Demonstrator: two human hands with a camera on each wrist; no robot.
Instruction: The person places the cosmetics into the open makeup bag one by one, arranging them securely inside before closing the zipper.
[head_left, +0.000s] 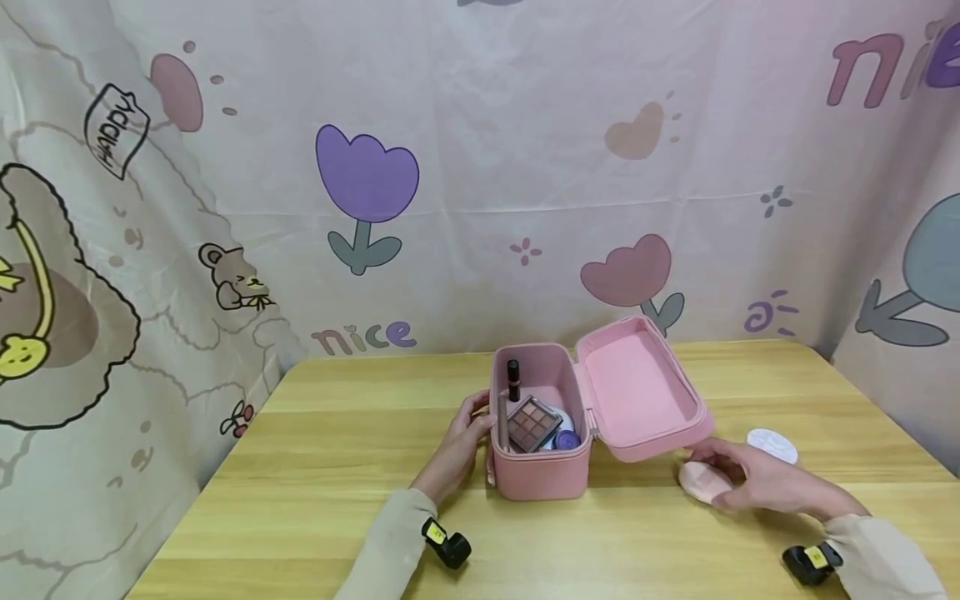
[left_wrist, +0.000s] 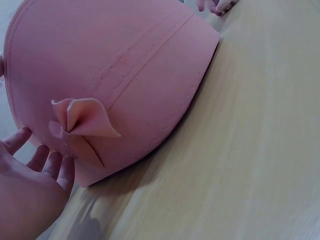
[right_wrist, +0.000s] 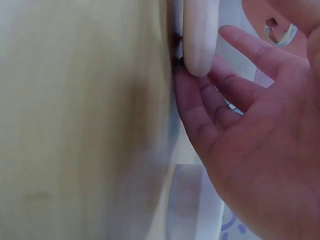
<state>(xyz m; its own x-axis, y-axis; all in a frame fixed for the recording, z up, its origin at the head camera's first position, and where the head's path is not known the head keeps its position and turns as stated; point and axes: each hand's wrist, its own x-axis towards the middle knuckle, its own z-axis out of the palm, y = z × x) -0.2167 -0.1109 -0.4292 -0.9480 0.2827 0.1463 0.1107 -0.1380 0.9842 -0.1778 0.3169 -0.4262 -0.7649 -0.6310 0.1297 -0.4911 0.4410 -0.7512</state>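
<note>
An open pink cosmetic case (head_left: 543, 479) stands on the table, its lid (head_left: 641, 383) swung out to the right. Inside lie an eyeshadow palette (head_left: 534, 423), a black lipstick tube (head_left: 513, 381) leaning at the back, and a small purple round item (head_left: 566, 440). My left hand (head_left: 462, 442) rests its fingers on the case's left side, near a pink bow (left_wrist: 85, 120) in the left wrist view. Just right of the lid, my right hand (head_left: 765, 479) holds a round pale pink compact (head_left: 703, 482) by its edge, low over the tabletop. In the right wrist view, the compact (right_wrist: 200, 40) appears edge-on.
A round white embossed disc (head_left: 772, 446) lies on the wooden table (head_left: 360, 433) behind my right hand. Printed cloth (head_left: 480, 275) hangs along the table's back and sides. The lid's lower corner reaches close to my right fingertips.
</note>
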